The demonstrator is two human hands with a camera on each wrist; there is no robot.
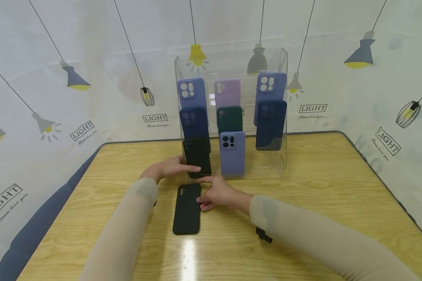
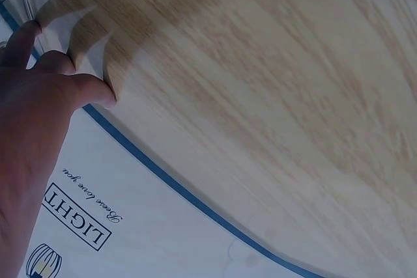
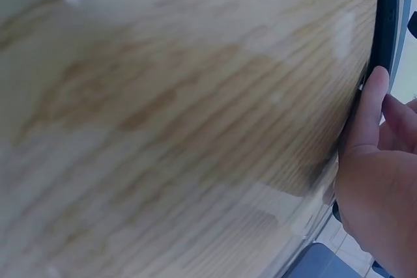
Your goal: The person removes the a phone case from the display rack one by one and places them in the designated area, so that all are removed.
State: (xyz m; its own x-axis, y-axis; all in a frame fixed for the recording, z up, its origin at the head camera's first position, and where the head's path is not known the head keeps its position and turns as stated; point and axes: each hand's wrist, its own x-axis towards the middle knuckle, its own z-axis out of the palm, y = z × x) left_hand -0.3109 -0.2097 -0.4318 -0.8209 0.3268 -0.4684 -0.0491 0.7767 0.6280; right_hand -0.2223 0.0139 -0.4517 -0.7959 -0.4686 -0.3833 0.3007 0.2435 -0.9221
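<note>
Head view.
Loose case, black, one: is lying flat on the tabletop, in front of the stand, just left of the right grip.
The right grip is staying loosely spread, its lower fingertips touching the case's edge; one finger is pointing toward the stand's base.
The left grip is laying its thumb over the black case at the stand's lower left; its fingers are partly hidden, so I cannot tell how closed it is.
The backdrop is reading "LIGHT" five times in full.
The stand is carrying eight cases: three lavender, two navy, one pink, one green, one black.

Left wrist view.
The left grip is reaching the stand's clear edge; "LIGHT" is showing once, with script resembling "Beese love you".

Right wrist view.
One fingertip is touching a dark case edge.
</note>
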